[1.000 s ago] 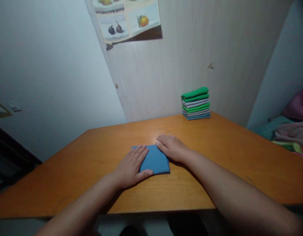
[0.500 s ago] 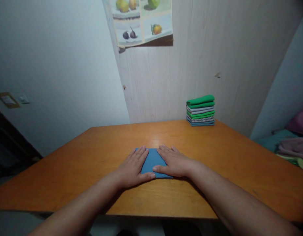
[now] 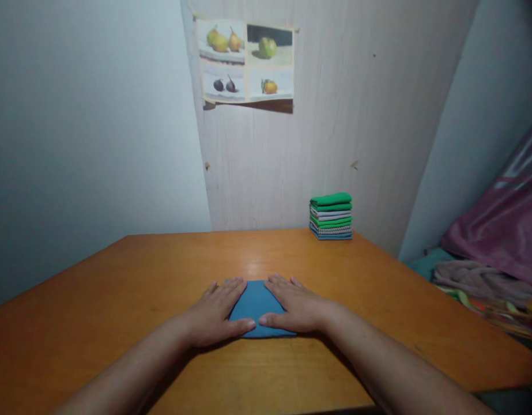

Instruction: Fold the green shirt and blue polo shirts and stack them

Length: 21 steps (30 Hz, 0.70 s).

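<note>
A folded blue cloth (image 3: 255, 308) lies flat on the wooden table in front of me. My left hand (image 3: 222, 311) rests palm down over its left side, fingers stretched away from me and thumb out along the near edge. On the right side, my right hand (image 3: 294, 302) lies flat in the same way, its thumb pointing inward across the cloth. Both palms cover the cloth's side edges, while its middle shows between the thumbs and fingers.
At the far right of the orange-brown table (image 3: 162, 271) stands a stack of folded cloths (image 3: 330, 218), green, grey, checked and blue. Fruit pictures (image 3: 246, 63) hang on the wall behind. Beyond the table's right edge lie rumpled fabrics (image 3: 486, 279) and a shiny pink cloth (image 3: 499, 225).
The camera view has tilted up and turned slightly right. My left hand has shifted a little outward, so its thumb is lower on the cloth's left part and more blue shows between the hands.
</note>
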Each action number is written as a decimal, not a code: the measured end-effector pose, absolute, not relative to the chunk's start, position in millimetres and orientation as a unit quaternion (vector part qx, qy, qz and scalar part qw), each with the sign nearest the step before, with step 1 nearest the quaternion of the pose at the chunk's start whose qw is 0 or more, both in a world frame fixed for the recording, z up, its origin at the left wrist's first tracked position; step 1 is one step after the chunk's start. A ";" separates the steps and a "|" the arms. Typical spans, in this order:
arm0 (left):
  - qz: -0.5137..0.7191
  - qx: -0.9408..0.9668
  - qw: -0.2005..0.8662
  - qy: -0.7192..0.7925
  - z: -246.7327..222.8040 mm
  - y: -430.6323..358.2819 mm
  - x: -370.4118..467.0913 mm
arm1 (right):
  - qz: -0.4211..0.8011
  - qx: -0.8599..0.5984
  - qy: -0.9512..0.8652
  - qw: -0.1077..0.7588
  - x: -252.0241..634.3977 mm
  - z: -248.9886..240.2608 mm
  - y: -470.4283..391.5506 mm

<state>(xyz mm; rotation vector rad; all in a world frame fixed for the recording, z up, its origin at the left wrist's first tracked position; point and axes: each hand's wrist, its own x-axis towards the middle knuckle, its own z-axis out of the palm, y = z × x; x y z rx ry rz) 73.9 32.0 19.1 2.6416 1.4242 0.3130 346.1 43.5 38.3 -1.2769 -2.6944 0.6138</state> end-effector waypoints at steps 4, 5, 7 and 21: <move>0.235 0.850 0.177 0.437 23.8 46.2 73.7 | 0.195 -0.428 -0.882 0.031 346.7 38.5 42.9; 0.295 0.818 0.228 0.437 23.6 51.4 72.4 | 0.192 -0.431 -0.881 0.025 347.0 37.8 43.3; 0.412 0.728 0.305 0.454 20.3 62.4 66.8 | 0.186 -0.435 -0.881 0.016 348.2 35.5 44.7; 0.426 0.681 0.321 0.502 -18.6 94.6 48.6 | 0.061 -0.481 -0.873 0.057 344.4 38.1 45.1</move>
